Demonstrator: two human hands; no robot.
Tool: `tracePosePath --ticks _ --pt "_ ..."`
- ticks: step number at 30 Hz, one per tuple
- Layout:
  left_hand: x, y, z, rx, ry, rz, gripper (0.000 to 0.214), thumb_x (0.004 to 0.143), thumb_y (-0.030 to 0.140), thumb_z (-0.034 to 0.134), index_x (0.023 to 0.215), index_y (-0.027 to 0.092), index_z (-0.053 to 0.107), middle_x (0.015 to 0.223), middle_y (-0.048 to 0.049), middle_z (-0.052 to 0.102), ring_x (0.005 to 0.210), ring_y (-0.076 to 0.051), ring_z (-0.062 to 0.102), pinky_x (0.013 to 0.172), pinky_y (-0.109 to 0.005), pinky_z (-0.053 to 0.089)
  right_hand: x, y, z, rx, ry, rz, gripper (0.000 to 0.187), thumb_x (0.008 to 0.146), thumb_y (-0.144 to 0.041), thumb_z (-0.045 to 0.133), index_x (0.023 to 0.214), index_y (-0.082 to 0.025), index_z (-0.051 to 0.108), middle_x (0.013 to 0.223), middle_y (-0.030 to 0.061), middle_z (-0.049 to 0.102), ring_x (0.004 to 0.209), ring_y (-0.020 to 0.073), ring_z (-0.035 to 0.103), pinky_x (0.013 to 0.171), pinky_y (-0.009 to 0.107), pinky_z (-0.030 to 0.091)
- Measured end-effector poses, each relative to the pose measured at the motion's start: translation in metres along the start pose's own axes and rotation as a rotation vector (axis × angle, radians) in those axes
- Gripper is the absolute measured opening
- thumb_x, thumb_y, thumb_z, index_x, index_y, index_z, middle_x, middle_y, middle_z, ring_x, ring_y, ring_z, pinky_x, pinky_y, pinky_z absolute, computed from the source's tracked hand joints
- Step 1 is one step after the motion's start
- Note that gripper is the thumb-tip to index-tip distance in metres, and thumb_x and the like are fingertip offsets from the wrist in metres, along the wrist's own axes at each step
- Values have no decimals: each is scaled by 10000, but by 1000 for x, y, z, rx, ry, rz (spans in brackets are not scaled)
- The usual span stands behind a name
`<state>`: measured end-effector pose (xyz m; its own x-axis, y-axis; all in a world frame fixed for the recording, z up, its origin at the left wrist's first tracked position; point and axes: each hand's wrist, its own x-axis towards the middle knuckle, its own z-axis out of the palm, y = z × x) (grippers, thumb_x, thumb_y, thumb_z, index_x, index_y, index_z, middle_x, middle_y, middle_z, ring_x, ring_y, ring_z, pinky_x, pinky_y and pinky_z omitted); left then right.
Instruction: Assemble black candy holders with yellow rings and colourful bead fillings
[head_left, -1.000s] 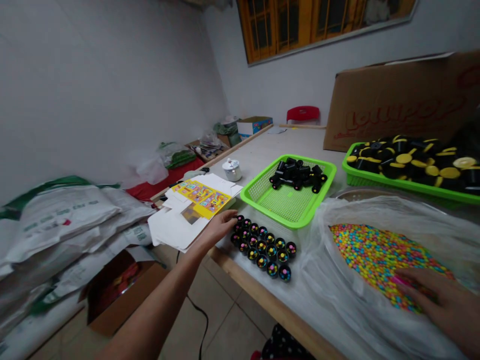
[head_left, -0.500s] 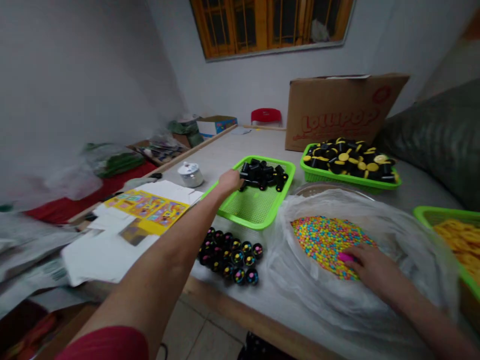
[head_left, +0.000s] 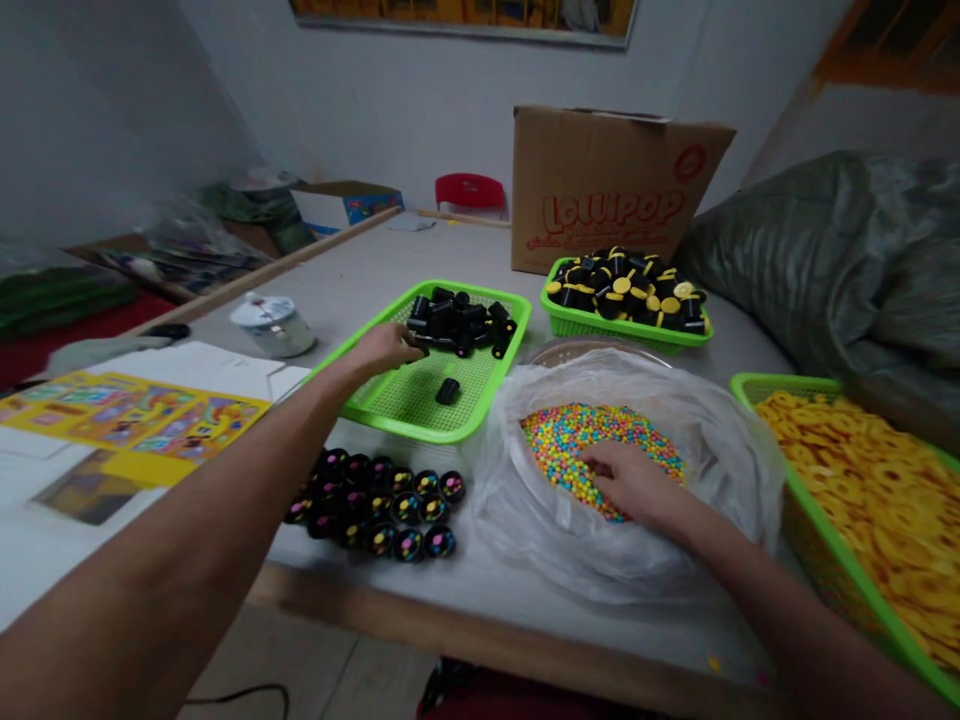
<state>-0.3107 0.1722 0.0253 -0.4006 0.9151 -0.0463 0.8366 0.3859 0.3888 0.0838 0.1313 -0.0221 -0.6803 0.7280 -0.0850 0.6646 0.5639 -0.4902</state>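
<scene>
The left hand (head_left: pixel 382 348) reaches into a green plastic mesh basket (head_left: pixel 504 370), its fingers (head_left: pixel 409 345) curled at the edge of a heap of black cylinders (head_left: pixel 457 325). The fingertips are hidden, so whether they hold one cannot be told. Another cylinder (head_left: pixel 448 391) lies apart on the mesh. The right hand (head_left: pixel 630 480) rests with fingers (head_left: pixel 596 460) loosely spread on multicoloured candy beads (head_left: pixel 562 450), which fill a bowl (head_left: pixel 592 349) lined with a clear plastic bag (head_left: pixel 735 470); any beads inside the hand are hidden. Black caps (head_left: pixel 382 505) holding beads sit clustered on the tabletop (head_left: pixel 360 250). A second green basket (head_left: pixel 626 335) holds black-and-yellow pieces; a third (head_left: pixel 825 530), cut off by the frame, holds yellow rings (head_left: pixel 862 490).
</scene>
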Motion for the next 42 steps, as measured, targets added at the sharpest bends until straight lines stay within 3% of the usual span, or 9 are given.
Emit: tracePosePath --ticks 4,8,12,16,20,25,33,39,42 --pt "-53 17 -18 -555 47 103 334 629 296 695 934 164 662 756 -27 679 675 -170 632 678 -278 502 2 -6 1 404 8 50 256 723 -115 551 946 -190 654 824 2 677 748 150 608 703 275 471" --pt "-110 62 -13 -706 -111 281 367 632 345 712 963 191 671 753 -21 679 627 -153 596 643 -293 489 -5 -4 -3 588 84 52 203 716 -232 639 912 -180 637 904 32 677 851 170 618 812 329 476" --pt "-143 108 25 -685 -312 486 364 656 302 691 988 160 646 722 -18 640 633 -149 567 614 -284 467 -16 3 -9 604 157 26 212 730 -304 638 909 -193 622 906 32 674 871 174 615 842 353 475" --pt "-154 144 68 -395 -310 819 250 680 203 669 926 160 664 867 -37 618 816 -177 563 732 -291 442 -31 13 -16 534 232 35 203 749 -316 623 917 -202 620 889 27 672 856 176 620 831 350 480" --pt "-161 167 92 -173 -326 891 221 718 218 649 934 173 664 869 -39 588 839 -194 546 719 -282 419 -44 16 -21 323 320 50 169 786 -249 582 947 -211 615 937 32 670 893 187 614 855 367 468" --pt "-164 177 102 -111 -343 887 188 759 205 605 934 162 657 892 -52 589 857 -202 547 744 -286 419 -53 11 -21 -80 443 -96 134 833 -193 547 955 -195 602 964 59 633 950 213 567 854 377 449" --pt "-165 178 98 -123 -366 889 135 784 221 617 889 142 646 888 -55 589 836 -188 552 725 -272 423 -56 -6 -18 -559 578 -321 254 877 -100 452 1081 -141 598 1016 109 616 950 239 524 850 384 413" --pt "-164 175 101 -177 -357 901 171 743 190 647 910 152 649 891 -49 594 874 -200 551 749 -275 428 -56 -7 -21 -662 600 -447 268 872 -56 404 1011 -121 623 998 121 629 928 230 517 887 399 389" --pt "-163 174 103 -179 -350 905 166 734 200 651 892 147 649 881 -49 590 845 -192 551 721 -265 425 -57 -5 -21 -629 600 -416 262 865 -74 449 1063 -135 610 1029 111 627 950 226 519 904 399 379"
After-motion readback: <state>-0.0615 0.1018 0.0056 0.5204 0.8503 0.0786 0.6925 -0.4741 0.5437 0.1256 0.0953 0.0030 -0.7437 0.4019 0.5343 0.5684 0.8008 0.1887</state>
